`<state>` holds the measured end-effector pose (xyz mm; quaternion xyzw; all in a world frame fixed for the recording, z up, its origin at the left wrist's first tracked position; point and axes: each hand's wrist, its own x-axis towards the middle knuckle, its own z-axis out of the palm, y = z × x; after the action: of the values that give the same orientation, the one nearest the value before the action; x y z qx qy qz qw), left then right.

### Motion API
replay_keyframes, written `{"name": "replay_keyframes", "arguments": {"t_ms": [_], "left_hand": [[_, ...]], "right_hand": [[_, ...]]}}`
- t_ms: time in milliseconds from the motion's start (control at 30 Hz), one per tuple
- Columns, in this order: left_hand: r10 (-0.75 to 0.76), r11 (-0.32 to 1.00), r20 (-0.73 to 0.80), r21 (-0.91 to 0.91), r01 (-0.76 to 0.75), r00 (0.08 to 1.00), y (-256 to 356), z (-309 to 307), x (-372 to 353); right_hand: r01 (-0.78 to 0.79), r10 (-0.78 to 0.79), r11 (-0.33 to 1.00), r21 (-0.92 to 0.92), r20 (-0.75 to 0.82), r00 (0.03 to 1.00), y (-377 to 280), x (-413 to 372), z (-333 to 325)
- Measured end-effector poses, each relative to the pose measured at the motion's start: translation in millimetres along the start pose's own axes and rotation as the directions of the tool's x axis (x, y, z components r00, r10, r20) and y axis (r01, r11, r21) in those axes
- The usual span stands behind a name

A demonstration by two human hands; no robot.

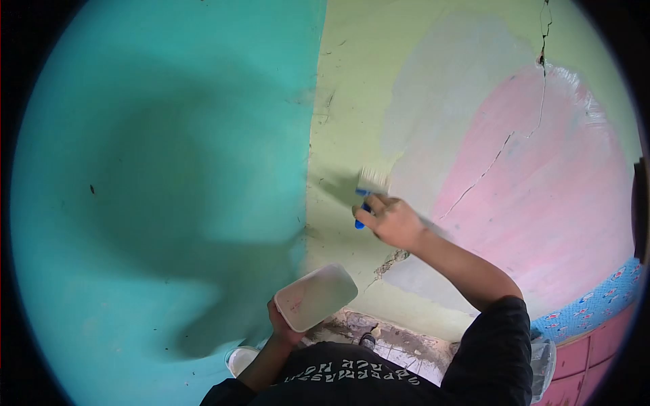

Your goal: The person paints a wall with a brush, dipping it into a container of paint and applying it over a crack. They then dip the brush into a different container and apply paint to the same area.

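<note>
My right hand (pixel 399 223) is closed around the blue handle of a paintbrush (pixel 374 181). Its pale bristles point up and lie over the yellow-green wall (pixel 352 128), close to the edge of a greyish painted patch (pixel 426 101). Lower down, my left hand (pixel 284 325) grips a rectangular plastic tub (pixel 317 298) by its side and lower corner. The tub is tilted so that its pale interior shows, with pinkish smears inside. A larger pink patch (pixel 521 176) covers the wall to the right of the brush.
A teal wall (pixel 169 122) meets the yellow-green one at a vertical corner. One crack (pixel 477 179) runs through the pink patch; broken plaster (pixel 391 264) shows below my right hand. Near the floor are a white bucket (pixel 242 361), a translucent container (pixel 544 369) and blue patterned material (pixel 589 308).
</note>
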<state>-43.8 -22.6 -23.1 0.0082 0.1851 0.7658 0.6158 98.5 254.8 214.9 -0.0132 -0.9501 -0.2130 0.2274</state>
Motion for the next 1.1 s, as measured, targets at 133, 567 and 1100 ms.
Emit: {"name": "replay_keyframes", "arguments": {"t_ms": [133,567,1100], "left_hand": [[0.028,0.998,0.016,0.049,-0.029,0.999,0.8,2.7,-1.3],[0.014,0.999,0.013,0.040,-0.015,1.000,-3.8,-10.6,-1.1],[-0.003,0.999,0.007,0.042,0.003,1.000,-6.6,-1.8,-4.7]], "right_hand": [[-0.263,0.335,0.895,0.360,-0.152,0.930,20.3,9.3,-1.9],[0.035,-0.091,0.963,-0.266,-0.200,0.975,23.0,5.0,-28.7],[-0.265,0.033,0.914,-0.306,-0.597,0.802,76.0,61.1,-114.4]]}}
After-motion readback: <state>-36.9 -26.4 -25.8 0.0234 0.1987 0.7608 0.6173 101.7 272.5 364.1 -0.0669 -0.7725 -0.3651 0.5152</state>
